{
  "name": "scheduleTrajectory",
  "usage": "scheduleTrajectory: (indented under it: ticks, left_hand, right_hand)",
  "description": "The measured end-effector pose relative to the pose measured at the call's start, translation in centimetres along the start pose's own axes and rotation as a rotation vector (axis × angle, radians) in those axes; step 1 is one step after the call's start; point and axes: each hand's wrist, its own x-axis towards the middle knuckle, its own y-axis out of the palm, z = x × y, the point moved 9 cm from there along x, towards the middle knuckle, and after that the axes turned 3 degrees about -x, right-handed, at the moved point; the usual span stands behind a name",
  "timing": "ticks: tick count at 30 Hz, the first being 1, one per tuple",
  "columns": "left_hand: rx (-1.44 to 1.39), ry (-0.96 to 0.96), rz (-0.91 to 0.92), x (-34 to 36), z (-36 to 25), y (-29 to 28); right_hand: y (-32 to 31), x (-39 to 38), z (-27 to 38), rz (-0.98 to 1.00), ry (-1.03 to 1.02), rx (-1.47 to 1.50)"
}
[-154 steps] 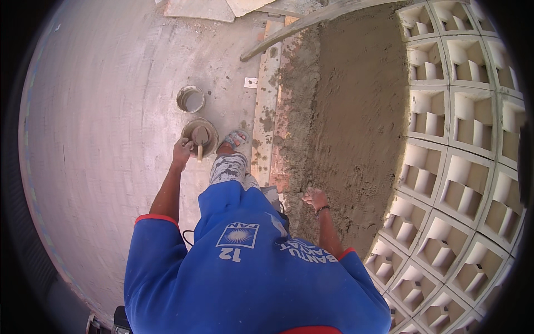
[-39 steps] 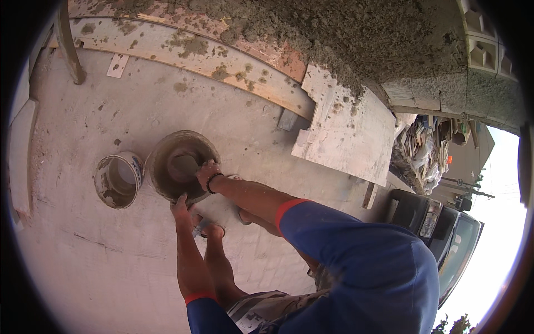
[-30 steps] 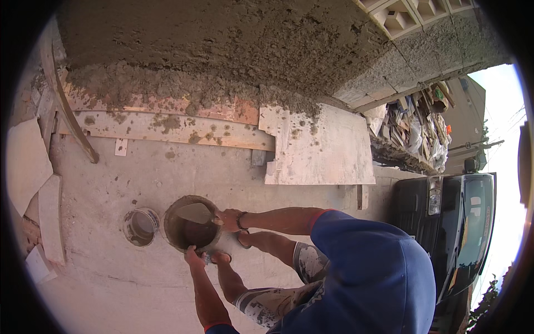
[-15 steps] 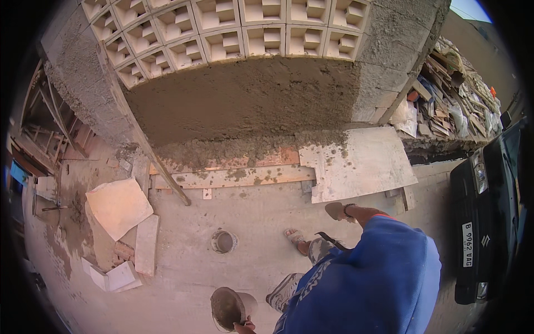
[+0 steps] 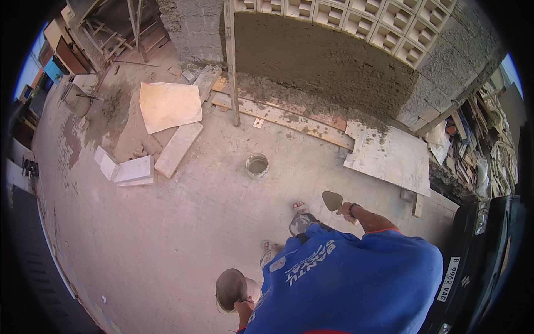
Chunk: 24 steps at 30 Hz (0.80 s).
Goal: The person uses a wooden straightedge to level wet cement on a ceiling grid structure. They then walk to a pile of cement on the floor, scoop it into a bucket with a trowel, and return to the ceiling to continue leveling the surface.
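I stand on a concrete floor in a blue shirt, with the floor far below. My left hand grips the rim of a round metal pan with grey mortar in it, held low at my left side. My right hand holds a trowel with its blade pointing left, out in front of my sandalled feet. A small round bucket stands on the floor ahead of my feet, apart from both hands.
A wall with wet grey plaster and lattice blocks above stands ahead. Mortar-spattered boards and a flat slab lie at its foot. A wooden pole leans there. Loose slabs lie left; a dark car and rubble right.
I have risen from a crouch beside the small bucket. The pan has come off the floor in my left hand, and my right hand now holds the trowel away from it.
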Motion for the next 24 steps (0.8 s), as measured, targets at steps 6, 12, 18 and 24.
scheduleTrajectory:
  ticks: [6,12,18,24]
  left_hand:
    - [0.196,0.053,-0.112,-2.9,-0.6,-6.7]
    - [0.212,0.062,-0.183,-0.5,-1.2,-12.8]
    - [0.316,0.088,-0.077,10.6,-6.5,-21.7]
    - [0.186,-0.012,-0.107,19.1,-10.9,-33.3]
  right_hand:
    - [6.5,-1.5,8.3,0.091,-0.102,-0.217]
    - [10.4,-4.1,17.5,0.072,-0.089,-0.224]
    - [15.2,-2.0,31.3,-0.016,-0.113,-0.277]
    - [21.3,-3.1,49.1,-0.002,-0.185,-0.360]
